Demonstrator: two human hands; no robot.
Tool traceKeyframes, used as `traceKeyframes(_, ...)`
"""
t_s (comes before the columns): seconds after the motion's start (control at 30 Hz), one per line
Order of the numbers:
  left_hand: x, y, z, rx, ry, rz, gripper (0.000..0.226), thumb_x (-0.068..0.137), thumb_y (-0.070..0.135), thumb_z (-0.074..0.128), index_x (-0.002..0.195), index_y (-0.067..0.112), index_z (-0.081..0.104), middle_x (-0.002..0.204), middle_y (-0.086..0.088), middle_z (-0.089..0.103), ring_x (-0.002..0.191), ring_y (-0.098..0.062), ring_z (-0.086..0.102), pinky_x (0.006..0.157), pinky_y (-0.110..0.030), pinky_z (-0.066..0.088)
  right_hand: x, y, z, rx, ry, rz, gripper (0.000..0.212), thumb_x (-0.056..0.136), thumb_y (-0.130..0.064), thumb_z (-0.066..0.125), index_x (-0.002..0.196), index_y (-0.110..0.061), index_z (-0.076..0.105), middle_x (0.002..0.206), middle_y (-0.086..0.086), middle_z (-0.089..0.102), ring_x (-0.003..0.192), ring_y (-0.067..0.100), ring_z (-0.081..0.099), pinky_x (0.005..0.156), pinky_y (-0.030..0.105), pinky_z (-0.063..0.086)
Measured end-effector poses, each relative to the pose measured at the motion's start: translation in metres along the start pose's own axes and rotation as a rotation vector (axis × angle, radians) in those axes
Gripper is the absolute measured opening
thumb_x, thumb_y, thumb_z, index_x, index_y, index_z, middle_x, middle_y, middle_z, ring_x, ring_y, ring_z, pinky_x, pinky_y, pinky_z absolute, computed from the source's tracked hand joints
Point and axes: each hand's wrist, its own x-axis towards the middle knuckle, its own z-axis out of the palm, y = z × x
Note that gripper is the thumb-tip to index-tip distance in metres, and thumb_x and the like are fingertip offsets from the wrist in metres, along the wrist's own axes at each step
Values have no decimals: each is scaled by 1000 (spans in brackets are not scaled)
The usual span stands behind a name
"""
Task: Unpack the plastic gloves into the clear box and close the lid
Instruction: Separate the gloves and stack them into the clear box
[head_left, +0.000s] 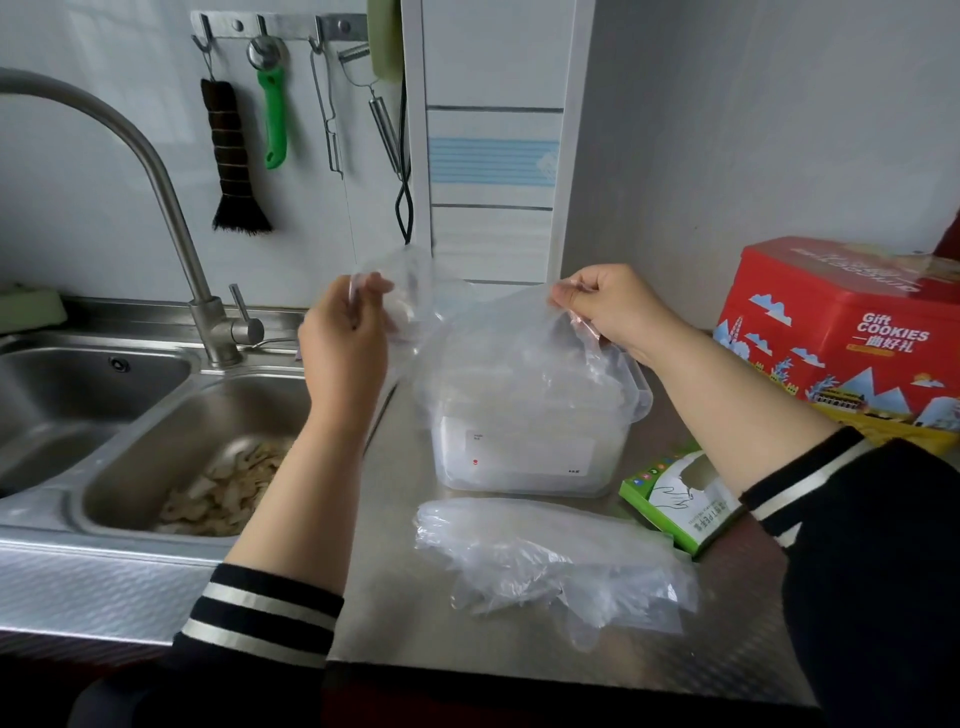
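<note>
Counter (395, 519): I see a steel worktop carrying every item below
Sink (130, 415): set into the worktop on my left, with pale scraps lying in its near basin
Biscuit tin (841, 343): red, at the far right edge, against the wall
Clear box (524, 452): stands upright at mid-counter, white label facing me; its top is hidden behind the plastic held over it (I cannot tell where the lid sits)
Held plastic (493, 338): a thin clear sheet or glove stretched in the air above the box, between both hands
Loose gloves (550, 561): a crumpled clear pile on the counter just in front of the box
Glove carton (675, 499): green and white, lying flat to the right of the box
Left hand (348, 332): fingers curled, pinching the left edge of the held plastic
Right hand (613, 306): thumb and fingers pinching its right edge
</note>
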Motion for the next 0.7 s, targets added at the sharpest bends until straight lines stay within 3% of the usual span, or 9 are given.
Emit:
traceKeyframes(0.1,13,-1,-4,-4,30,-15,21,97,20,46,86,27,63,51,19,59,52,-1,52,60,-26,41,7,13,-1,-187,24,35,27,94,-25,60,86,0,60,61,7,44,50,16,36,43,19,33)
traceKeyframes(0.3,5,-5,-8,-74,30,-13,25,101,31,46,89,20,65,53,8,58,45,0,44,55,-26,37,7,40,-2,-631,86,27,26,94,-31,55,79,-10,56,72,4,56,70,25,51,58,30,34)
traceKeyframes(0.4,-5,-4,-2,-120,-12,-12,24,100,32,48,85,24,65,51,9,57,43,0,42,51,-23,34,3,43,2,-904,39,27,19,94,-33,52,104,-19,58,103,6,62,94,29,57,68,31,39)
traceKeyframes(0.5,-11,1,2,-118,-97,8,23,100,33,49,82,29,64,57,7,58,43,-1,39,49,-25,31,1,41,-1,-1057,57,-42,43,91,-39,60,127,-19,48,127,8,48,116,30,47,88,38,41)
traceKeyframes(0.63,-13,11,5,-118,-224,41,23,100,34,49,84,29,64,56,12,61,50,-13,41,50,-25,31,1,35,-15,-1057,255,-205,49,89,-44,62,128,-18,50,132,9,44,119,31,43,97,42,34)
traceKeyframes(0.7,-13,15,7,-120,-284,71,23,98,37,50,83,31,65,57,12,63,54,-19,43,53,-29,35,-3,25,-17,-672,349,-384,41,91,-46,58,117,-15,59,120,7,56,110,25,53,96,40,42)
